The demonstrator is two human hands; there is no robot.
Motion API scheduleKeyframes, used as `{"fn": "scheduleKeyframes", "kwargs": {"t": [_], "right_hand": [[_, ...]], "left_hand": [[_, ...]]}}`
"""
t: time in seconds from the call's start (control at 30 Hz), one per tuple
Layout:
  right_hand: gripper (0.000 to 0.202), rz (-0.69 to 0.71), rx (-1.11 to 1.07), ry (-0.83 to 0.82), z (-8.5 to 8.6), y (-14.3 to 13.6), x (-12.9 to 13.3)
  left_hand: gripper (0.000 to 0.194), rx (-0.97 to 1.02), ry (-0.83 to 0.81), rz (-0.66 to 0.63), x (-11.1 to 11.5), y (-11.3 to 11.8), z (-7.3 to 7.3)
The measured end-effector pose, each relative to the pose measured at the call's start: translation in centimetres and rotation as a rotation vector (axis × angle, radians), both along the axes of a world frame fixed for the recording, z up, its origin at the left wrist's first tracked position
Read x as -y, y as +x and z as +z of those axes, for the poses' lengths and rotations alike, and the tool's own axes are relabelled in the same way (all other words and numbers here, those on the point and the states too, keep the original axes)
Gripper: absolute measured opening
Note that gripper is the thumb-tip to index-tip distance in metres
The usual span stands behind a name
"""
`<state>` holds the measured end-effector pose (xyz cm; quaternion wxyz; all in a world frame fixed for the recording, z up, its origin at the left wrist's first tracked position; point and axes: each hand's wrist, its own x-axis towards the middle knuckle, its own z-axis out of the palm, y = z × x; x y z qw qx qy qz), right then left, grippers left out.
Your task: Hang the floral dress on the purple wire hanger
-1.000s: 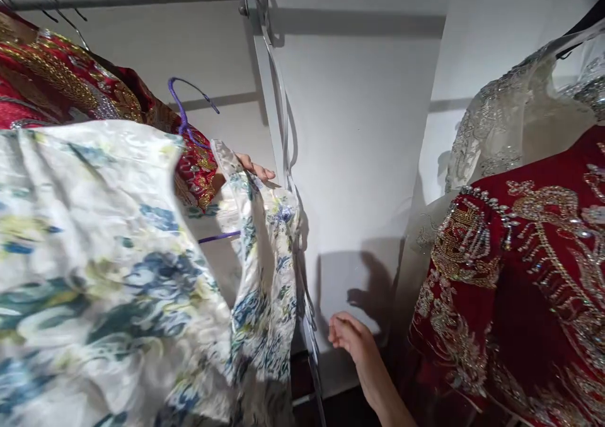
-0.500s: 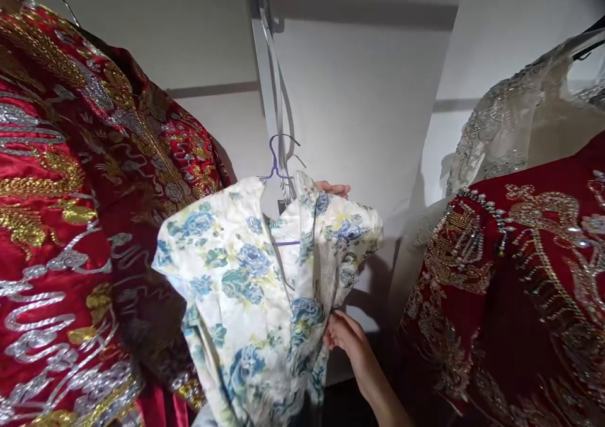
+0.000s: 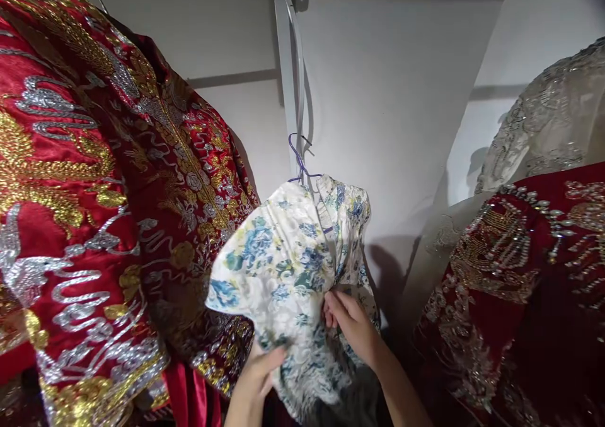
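Observation:
A white short-sleeved blouse (image 3: 288, 275) with blue, green and yellow flowers hangs in the middle on a purple hanger (image 3: 301, 156). Its front falls partly open at the neck. My left hand (image 3: 261, 370) grips the blouse's left side low down, thumb in front and fingers hidden behind the cloth. On the front opening, my right hand (image 3: 347, 321) pinches the fabric edge between curled fingers. The lower end of the blouse drops into shadow.
A red jacket (image 3: 174, 156) with gold and silver embroidery hangs at left. At right hang a beaded dark red garment (image 3: 501, 288) and a sheer beaded white one (image 3: 543, 118). A pale strap (image 3: 299, 67) runs down the white wall (image 3: 387, 99) to the hanger.
The hand behind the blouse's shoulder is gone from there. My left hand now shows at the lower left side. The blouse has turned, and my right hand sits at its front opening.

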<state>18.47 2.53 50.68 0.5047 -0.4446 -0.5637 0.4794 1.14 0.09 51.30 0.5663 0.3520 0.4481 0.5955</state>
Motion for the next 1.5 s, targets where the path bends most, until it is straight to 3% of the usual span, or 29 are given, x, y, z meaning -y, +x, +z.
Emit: {"fn": "scheduleKeyframes", "kwargs": {"t": [0.17,0.3,0.53,0.67,0.77,0.83,0.93,1.0,1.03,1.1,1.2,1.27,1.43,1.5], "right_hand": [[0.060,-0.193,-0.132,-0.022,0.6,-1.3,-2.3],[0.059,-0.324,-0.097,-0.029,0.8,-1.8,-2.9],[0.051,-0.113,-0.288,0.039,2.0,-3.7,-2.2],[0.041,-0.023,-0.278,0.040,2.2,-3.8,-1.8],[0.035,-0.032,-0.283,-0.005,2.3,-2.8,-1.1],[0.033,-0.040,-0.281,-0.033,2.5,-2.0,-0.5],[0.033,0.000,-0.207,-0.038,3.2,-0.9,0.5],[0.032,0.040,-0.152,-0.019,3.6,-0.6,1.1],[0.031,0.059,-0.140,-0.007,3.8,-0.6,1.4],[0.028,0.092,-0.142,0.009,3.9,-0.7,2.0],[0.019,0.135,-0.169,0.029,3.9,-1.0,2.7],[0.017,0.122,-0.179,0.051,4.0,-1.1,2.6],[0.016,0.070,-0.093,0.127,6.1,-0.7,0.7],[0.012,0.065,-0.084,0.125,7.1,-0.5,0.1]], "left_hand": [[0.052,0.177,-0.091,0.027,0.8,0.3,-1.0],[0.058,0.205,-0.141,0.014,0.8,-0.9,-0.6],[0.072,0.201,-0.179,-0.011,0.5,-4.1,0.6],[0.064,0.104,-0.136,0.076,0.3,-5.3,0.3],[0.057,-0.064,-0.059,0.196,0.1,-6.3,0.1],[0.055,-0.271,0.043,0.373,0.0,-6.3,0.1],[0.062,-0.555,0.429,0.713,0.3,-4.4,-0.4],[0.067,-0.687,0.703,0.786,0.7,-2.2,-1.1],[0.067,-0.747,0.771,0.733,0.8,-1.0,-1.4],[0.057,-0.831,0.775,0.499,1.0,1.1,-2.0],[0.022,-0.837,0.698,0.188,0.9,2.8,-2.0],[0.013,-0.818,0.700,0.130,0.5,3.3,-1.4],[0.006,-0.803,0.753,0.150,-1.1,4.1,1.1],[0.022,-0.761,0.742,0.186,-2.0,4.5,1.9]]}}
